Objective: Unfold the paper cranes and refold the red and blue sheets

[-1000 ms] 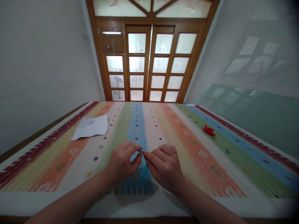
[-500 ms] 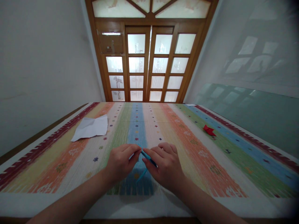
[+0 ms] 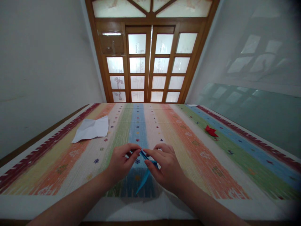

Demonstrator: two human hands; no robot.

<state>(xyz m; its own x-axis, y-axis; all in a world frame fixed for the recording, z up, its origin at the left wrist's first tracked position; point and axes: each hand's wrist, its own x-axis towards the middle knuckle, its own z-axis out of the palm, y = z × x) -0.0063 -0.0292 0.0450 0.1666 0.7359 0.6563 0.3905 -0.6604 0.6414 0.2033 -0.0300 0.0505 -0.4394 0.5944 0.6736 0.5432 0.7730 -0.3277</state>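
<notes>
Since the earlier frames the blue folded paper [image 3: 146, 171] has been turned so that its long point now hangs down toward the near edge of the surface [image 3: 211, 163]. It is pinched at its upper tip by the left hand [image 3: 122, 163] and grasped along its body by the right hand [image 3: 164, 166], both grips clenched on it. A crumpled white sheet [image 3: 91, 129] and a red folded paper [image 3: 211, 131] are seen farther off.

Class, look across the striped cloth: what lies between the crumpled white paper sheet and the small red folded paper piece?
In the head view, only bare striped tablecloth lies between the crumpled white paper sheet and the small red folded paper piece.
</notes>
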